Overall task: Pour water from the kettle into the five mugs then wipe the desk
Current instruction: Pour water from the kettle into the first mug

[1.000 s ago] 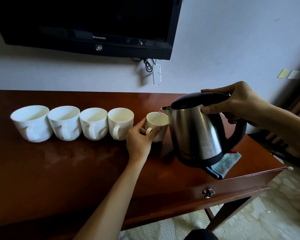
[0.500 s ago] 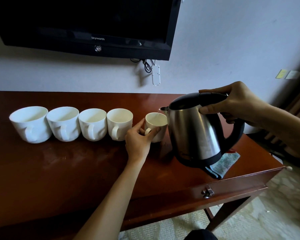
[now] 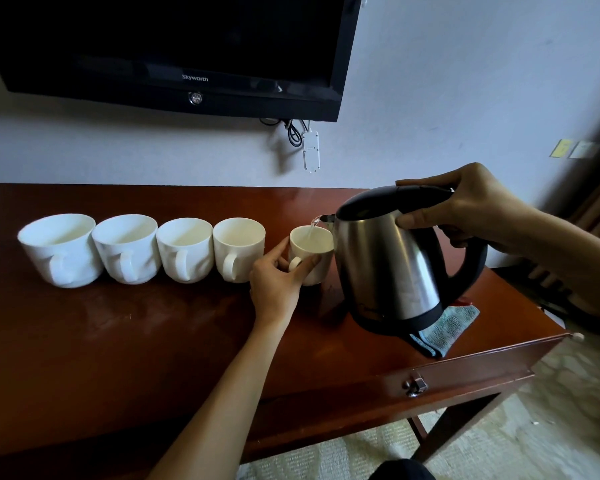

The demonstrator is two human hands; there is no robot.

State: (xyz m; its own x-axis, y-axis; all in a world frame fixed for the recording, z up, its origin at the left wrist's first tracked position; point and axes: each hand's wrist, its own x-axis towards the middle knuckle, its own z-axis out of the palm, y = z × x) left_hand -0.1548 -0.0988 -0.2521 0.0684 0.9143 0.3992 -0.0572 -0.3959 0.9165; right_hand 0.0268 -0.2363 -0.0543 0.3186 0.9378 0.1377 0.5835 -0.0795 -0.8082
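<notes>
Several white mugs stand in a row on the dark wooden desk (image 3: 118, 341). The rightmost mug (image 3: 317, 271) is smaller, and my left hand (image 3: 278, 285) grips it around the handle side. My right hand (image 3: 475, 209) holds the steel kettle (image 3: 385, 265) by its black handle, thumb on the lid. The kettle is tilted left in the air and a thin stream of water runs from its spout into that small mug. The other mugs (image 3: 184, 251) sit to the left, handles toward me.
A grey-blue cloth (image 3: 444, 327) lies on the desk's right end, partly under the kettle. A black TV (image 3: 174, 46) hangs on the wall above, with a white power strip (image 3: 310, 150) beneath it. The desk's drawer knob (image 3: 415, 384) faces me.
The kettle stays tilted over the small mug and the water keeps running; both hands hold their places. The view has shifted very slightly.
</notes>
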